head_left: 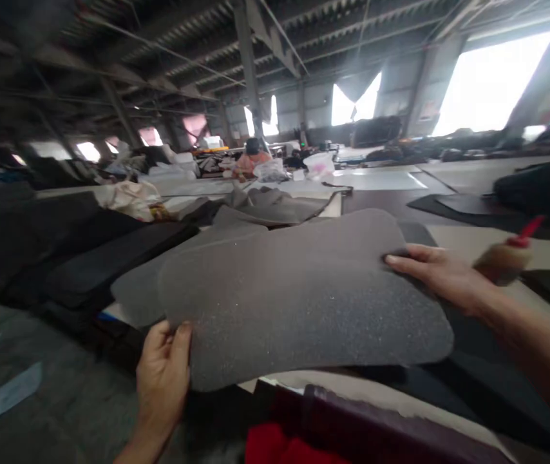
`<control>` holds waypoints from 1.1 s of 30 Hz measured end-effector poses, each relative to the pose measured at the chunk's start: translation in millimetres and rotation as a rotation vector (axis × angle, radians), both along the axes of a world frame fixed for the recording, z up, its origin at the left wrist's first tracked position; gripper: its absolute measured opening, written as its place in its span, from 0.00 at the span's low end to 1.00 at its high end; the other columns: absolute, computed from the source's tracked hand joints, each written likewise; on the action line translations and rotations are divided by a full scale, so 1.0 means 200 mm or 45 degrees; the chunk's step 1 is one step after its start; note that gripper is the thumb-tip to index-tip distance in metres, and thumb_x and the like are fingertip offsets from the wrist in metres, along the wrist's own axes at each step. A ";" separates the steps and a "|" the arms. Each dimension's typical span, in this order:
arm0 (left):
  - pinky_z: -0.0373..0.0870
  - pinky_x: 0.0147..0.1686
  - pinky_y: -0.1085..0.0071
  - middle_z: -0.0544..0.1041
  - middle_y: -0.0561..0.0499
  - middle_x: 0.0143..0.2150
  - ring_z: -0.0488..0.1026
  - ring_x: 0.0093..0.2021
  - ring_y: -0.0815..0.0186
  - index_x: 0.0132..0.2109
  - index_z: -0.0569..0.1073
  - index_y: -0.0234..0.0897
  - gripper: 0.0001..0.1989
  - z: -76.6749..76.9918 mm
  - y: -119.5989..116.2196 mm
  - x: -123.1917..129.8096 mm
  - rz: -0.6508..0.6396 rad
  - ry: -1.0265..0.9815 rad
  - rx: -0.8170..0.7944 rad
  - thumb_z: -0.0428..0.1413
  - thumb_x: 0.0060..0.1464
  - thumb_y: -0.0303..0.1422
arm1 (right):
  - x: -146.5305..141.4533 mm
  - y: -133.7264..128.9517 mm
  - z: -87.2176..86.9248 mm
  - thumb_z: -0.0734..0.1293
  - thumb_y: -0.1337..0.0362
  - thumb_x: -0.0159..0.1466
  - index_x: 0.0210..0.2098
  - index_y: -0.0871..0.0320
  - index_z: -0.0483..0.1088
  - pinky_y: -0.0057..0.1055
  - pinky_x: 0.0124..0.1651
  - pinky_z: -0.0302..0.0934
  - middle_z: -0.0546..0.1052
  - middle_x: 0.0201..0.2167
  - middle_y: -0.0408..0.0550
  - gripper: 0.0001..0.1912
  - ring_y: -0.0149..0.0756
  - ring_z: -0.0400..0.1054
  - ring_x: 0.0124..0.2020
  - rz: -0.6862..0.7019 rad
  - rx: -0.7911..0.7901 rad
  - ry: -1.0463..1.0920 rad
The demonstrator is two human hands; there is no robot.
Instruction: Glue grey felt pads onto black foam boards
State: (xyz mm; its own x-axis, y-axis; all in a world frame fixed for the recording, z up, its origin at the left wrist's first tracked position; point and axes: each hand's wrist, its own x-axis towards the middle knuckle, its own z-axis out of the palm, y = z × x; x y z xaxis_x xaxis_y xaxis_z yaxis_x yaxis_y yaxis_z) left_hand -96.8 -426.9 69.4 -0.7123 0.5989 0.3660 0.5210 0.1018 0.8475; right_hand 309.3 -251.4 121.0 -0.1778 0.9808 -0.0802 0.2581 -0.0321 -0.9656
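Note:
A wide, dark grey sheet point(294, 303) with rounded corners, like a car floor mat, is held up over the table's near edge. Pale specks dot its lower half. My left hand point(163, 367) pinches its left edge, thumb on the upper face. On the opposite side, my right hand point(429, 267) grips the right edge between thumb and fingers. Behind the held sheet lies another grey sheet point(134, 290), partly covered by it. Just beyond my right wrist stands a squeeze bottle point(502, 263) with a red nozzle.
Stacks of dark sheets point(111, 258) cover the table's left side. A dark bundle point(540, 190) lies at the right. Farther back, a person point(253, 158) is among white plastic bags point(321, 164). Pale strips point(7, 396) lie on the floor at left. Red cloth point(284, 444) shows at the bottom.

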 end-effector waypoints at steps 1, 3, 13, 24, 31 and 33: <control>0.72 0.33 0.68 0.75 0.52 0.32 0.75 0.34 0.59 0.42 0.71 0.41 0.19 0.01 0.05 0.03 -0.028 0.077 0.010 0.54 0.53 0.51 | 0.10 -0.02 0.00 0.76 0.47 0.53 0.40 0.56 0.77 0.26 0.19 0.57 0.77 0.28 0.48 0.22 0.36 0.68 0.22 -0.060 -0.029 0.026; 0.72 0.35 0.66 0.75 0.51 0.33 0.75 0.35 0.58 0.42 0.71 0.40 0.18 0.01 0.16 0.11 -0.062 0.217 0.044 0.52 0.54 0.49 | 0.28 -0.09 0.00 0.77 0.50 0.52 0.40 0.56 0.76 0.30 0.22 0.63 0.78 0.31 0.50 0.21 0.39 0.71 0.24 -0.152 -0.122 0.124; 0.65 0.34 0.67 0.75 0.50 0.33 0.74 0.34 0.59 0.49 0.71 0.40 0.18 -0.03 0.57 0.47 -0.519 0.400 -0.205 0.50 0.58 0.45 | 0.72 -0.47 -0.16 0.73 0.53 0.57 0.39 0.57 0.75 0.29 0.25 0.62 0.76 0.27 0.46 0.17 0.37 0.69 0.24 -0.558 -0.074 0.049; 0.65 0.32 0.68 0.77 0.49 0.33 0.76 0.35 0.56 0.47 0.71 0.42 0.18 -0.21 0.75 0.51 -0.686 0.533 -0.396 0.48 0.60 0.48 | 0.70 -0.44 -0.50 0.66 0.51 0.63 0.35 0.58 0.72 0.27 0.24 0.57 0.75 0.26 0.44 0.15 0.35 0.67 0.25 -0.679 0.070 -0.212; 0.70 0.39 0.63 0.79 0.45 0.42 0.78 0.43 0.51 0.51 0.70 0.41 0.20 -0.22 0.77 0.53 -0.701 0.529 -0.458 0.47 0.61 0.49 | 0.74 -0.39 -0.56 0.66 0.50 0.64 0.35 0.58 0.72 0.27 0.25 0.55 0.74 0.26 0.44 0.16 0.34 0.66 0.25 -0.729 0.150 -0.341; 0.71 0.42 0.60 0.80 0.43 0.45 0.77 0.46 0.48 0.52 0.70 0.41 0.21 -0.23 0.78 0.52 -0.695 0.537 -0.480 0.48 0.61 0.49 | 0.75 -0.39 -0.57 0.67 0.51 0.63 0.32 0.57 0.72 0.27 0.26 0.54 0.73 0.25 0.43 0.15 0.34 0.65 0.26 -0.749 0.174 -0.417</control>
State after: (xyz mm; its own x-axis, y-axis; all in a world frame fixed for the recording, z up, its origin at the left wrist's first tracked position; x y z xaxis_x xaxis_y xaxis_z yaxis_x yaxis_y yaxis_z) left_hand 7.7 -271.5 22.8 -0.1273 0.9617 0.2429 0.8502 -0.0203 0.5261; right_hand 460.1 -328.7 7.4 0.4002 0.9118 0.0921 0.5140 -0.1401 -0.8463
